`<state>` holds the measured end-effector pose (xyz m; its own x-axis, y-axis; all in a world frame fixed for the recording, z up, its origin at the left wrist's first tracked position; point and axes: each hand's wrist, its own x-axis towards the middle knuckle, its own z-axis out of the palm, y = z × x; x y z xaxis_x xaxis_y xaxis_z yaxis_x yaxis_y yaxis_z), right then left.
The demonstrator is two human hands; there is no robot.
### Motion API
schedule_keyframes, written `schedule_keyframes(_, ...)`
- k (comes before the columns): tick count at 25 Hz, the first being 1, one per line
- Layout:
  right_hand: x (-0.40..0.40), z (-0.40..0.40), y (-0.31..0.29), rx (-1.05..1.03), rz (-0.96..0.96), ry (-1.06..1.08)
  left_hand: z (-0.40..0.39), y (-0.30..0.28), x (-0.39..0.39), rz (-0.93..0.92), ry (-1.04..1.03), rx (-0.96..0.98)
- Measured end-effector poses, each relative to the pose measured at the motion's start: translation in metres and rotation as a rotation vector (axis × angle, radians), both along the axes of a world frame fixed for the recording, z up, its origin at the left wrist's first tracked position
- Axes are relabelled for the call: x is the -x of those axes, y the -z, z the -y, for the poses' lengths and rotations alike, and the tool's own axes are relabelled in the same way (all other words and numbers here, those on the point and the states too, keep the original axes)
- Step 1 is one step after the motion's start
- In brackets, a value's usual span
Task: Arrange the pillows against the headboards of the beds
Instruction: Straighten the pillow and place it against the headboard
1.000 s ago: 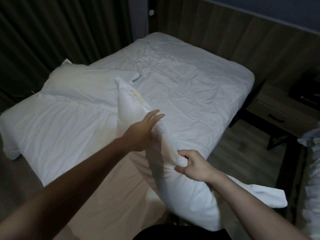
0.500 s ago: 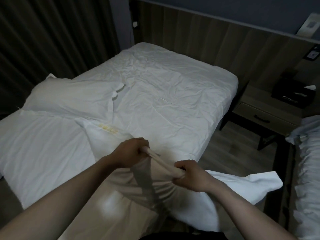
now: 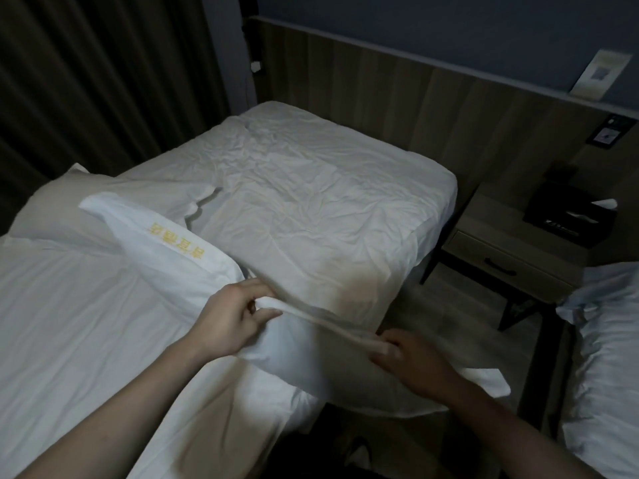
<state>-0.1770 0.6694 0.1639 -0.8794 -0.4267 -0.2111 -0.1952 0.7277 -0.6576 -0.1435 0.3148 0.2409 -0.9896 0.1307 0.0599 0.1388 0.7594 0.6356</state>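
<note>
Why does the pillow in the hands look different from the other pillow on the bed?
The held pillow has yellow embroidery on its case; the other pillow shows none. The held pillow is gripped along its edge by the left hand and the right hand and hangs off the bed's near edge; the other pillow lies flat, untouched, by the curtain. Both are white.

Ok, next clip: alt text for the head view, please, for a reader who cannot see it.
Both hands hold a white pillow by its near edge over a rumpled white bed, the left hand and right hand each pinching the seam. A second pillow lies on the bed's far left side, away from the wooden headboard. A nightstand stands to the right.
</note>
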Motion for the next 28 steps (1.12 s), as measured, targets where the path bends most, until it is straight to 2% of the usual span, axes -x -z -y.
schedule_keyframes(6,0.084,-0.032,-0.037,0.193,-0.084,0.153,-0.039,-0.034,0.085,-0.127,-0.131,0.080)
schedule_keyframes(11,0.165,-0.054,-0.060,0.183,-0.196,0.178,-0.055,-0.018,0.165,-0.056,-0.244,-0.009)
schedule_keyframes(16,0.250,-0.080,-0.066,0.111,-0.204,0.214,-0.083,0.002,0.250,-0.053,-0.253,-0.062)
schedule_keyframes(23,0.345,-0.119,-0.068,0.160,-0.180,0.277,-0.116,0.003,0.374,-0.065,-0.182,-0.065)
schedule_keyframes(28,0.415,-0.142,-0.071,0.244,-0.184,0.284,-0.146,-0.005,0.459,-0.106,-0.207,-0.015)
